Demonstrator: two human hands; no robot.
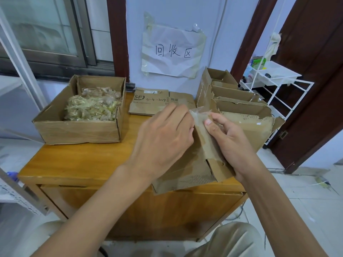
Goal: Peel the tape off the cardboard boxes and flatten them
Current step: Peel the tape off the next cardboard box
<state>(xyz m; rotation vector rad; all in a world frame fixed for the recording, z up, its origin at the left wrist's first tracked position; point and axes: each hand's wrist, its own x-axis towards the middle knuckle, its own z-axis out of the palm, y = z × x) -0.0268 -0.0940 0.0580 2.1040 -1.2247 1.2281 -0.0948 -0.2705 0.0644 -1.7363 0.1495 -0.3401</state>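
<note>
The cardboard box (193, 164) in work is held above the near right part of the wooden table (78, 164), tilted, with its long axis running from the near left edge up toward the far right. A strip of clear tape (199, 113) stands lifted at the far, upper end of the box, directly between the two hands. The left hand (163, 134) is curled, with its fingertips at the left edge of the lifted tape; whether it pinches the tape or only bears on the cardboard cannot be told. The right hand (226, 138) grips the box from the right, thumb on the taped face just beside the loose strip. Both hands are equally close to the strip, so the pull should probably run along the long axis toward the near end while the right hand steadies the box. The open box of tape scraps (79, 127) lies far left, the flattened boxes (150, 102) far centre, and the untreated boxes (235, 101) far right.
</note>
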